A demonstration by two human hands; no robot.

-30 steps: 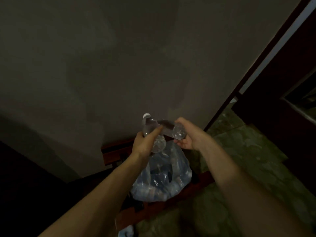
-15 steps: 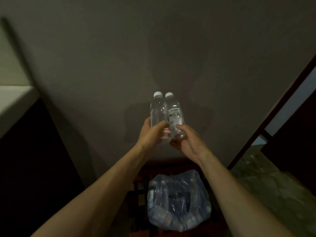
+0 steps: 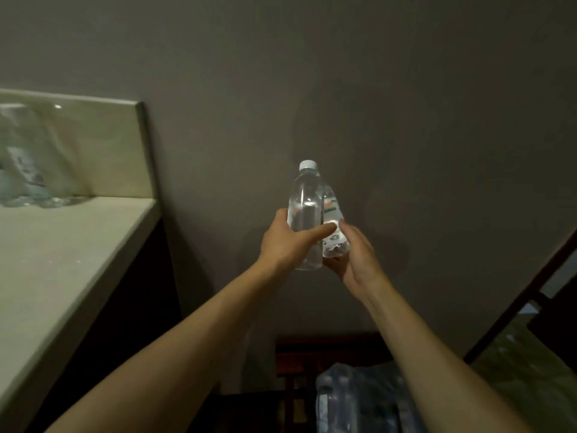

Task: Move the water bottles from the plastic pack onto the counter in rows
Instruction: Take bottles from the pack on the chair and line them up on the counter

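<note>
Bottles [image 3: 304, 214] are touching as your left hand [image 3: 281, 242] is gripping one and your right hand [image 3: 352, 260] is cupping the other. Knocking them together while you are swinging toward the table [image 3: 62, 245] is risking a drop.

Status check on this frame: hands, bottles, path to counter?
Left hand grips front bottle; right hand grips labelled bottle. Both airborne. Counter left, nothing between.

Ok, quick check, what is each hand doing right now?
Left hand: grips the nearer water bottle, held upright.
Right hand: holds the labelled water bottle from below and behind.
</note>
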